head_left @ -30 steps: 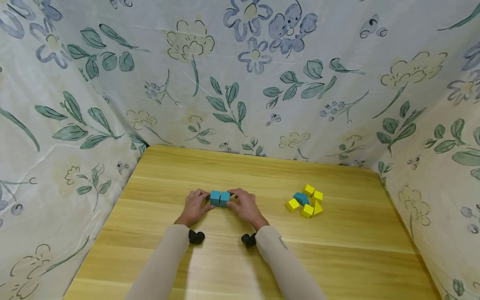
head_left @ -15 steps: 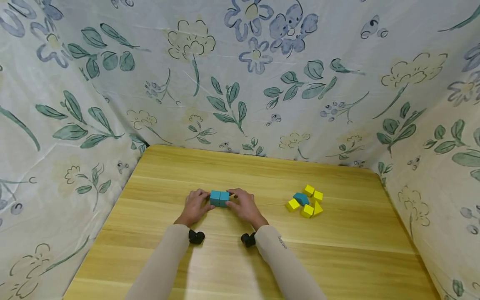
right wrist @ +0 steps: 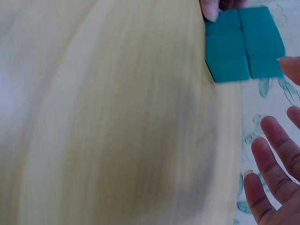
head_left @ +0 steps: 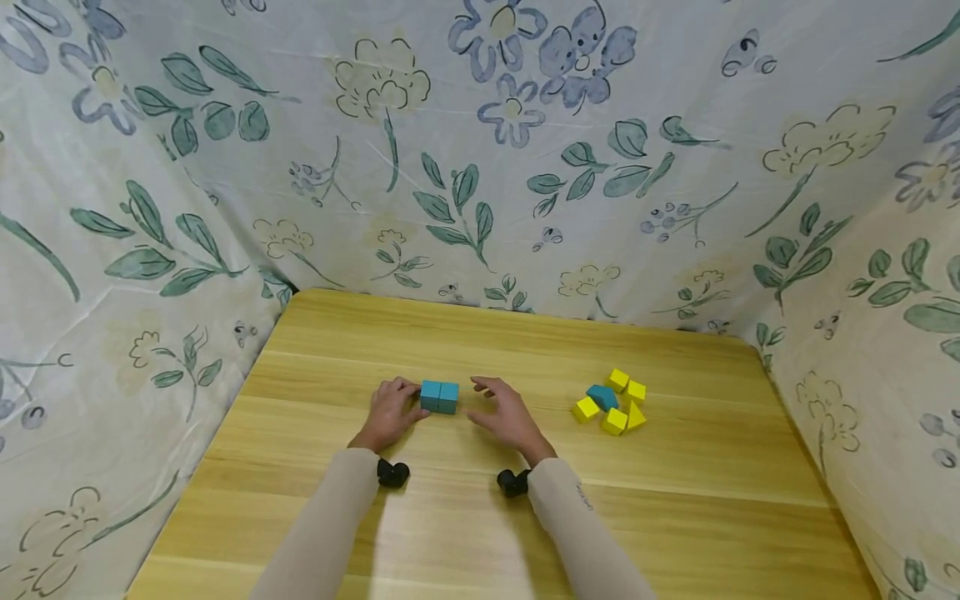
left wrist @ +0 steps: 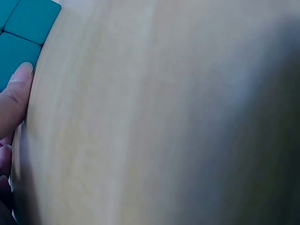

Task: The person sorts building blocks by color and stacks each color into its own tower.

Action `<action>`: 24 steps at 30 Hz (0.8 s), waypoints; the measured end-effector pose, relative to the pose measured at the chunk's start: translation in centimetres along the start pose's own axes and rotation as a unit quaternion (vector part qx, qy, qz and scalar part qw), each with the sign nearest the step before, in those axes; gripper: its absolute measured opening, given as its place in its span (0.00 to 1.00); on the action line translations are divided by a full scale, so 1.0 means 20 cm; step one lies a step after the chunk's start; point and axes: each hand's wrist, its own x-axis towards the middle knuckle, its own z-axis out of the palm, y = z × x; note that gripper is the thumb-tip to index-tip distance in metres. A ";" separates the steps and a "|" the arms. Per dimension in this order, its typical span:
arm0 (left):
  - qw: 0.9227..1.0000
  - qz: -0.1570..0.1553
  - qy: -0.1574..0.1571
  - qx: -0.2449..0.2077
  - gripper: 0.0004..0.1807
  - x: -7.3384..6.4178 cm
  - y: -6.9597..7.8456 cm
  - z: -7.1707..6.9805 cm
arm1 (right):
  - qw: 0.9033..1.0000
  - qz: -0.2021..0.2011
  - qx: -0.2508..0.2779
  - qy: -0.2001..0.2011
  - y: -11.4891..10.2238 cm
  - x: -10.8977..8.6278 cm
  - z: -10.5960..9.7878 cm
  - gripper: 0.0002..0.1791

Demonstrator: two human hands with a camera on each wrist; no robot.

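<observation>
Blocks (head_left: 440,397), left hand (head_left: 390,414) pinching, right hand (head_left: 510,417) apart

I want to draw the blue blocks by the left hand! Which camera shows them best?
The right wrist view, I think: the blue blocks look big and nearly whole. The head view shows them small, beside the left hand; the left wrist view cuts them off.

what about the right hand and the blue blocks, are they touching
Apart. The head view shows it: a strip of bare tabletop lies between the fingertips of the right hand and the nearest side of the blue blocks.
</observation>
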 end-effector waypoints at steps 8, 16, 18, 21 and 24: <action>1.000 0.000 -0.001 0.005 0.25 0.00 0.00 0.00 | 0.996 0.025 0.009 0.089 0.08 -0.14 -0.24 0.25; 1.000 0.000 -0.001 0.000 0.26 0.00 0.00 0.00 | 0.973 0.088 0.012 0.211 0.21 -0.29 -0.50 0.25; 1.000 -0.001 -0.001 0.001 0.26 0.00 0.00 0.00 | 0.966 0.110 0.004 0.234 0.25 -0.33 -0.55 0.25; 1.000 -0.001 -0.003 0.000 0.26 0.00 0.00 0.00 | 0.954 0.138 -0.013 0.267 0.32 -0.37 -0.62 0.24; 1.000 -0.001 -0.003 -0.005 0.27 0.00 0.00 0.00 | 0.946 0.162 -0.034 0.280 0.38 -0.40 -0.67 0.24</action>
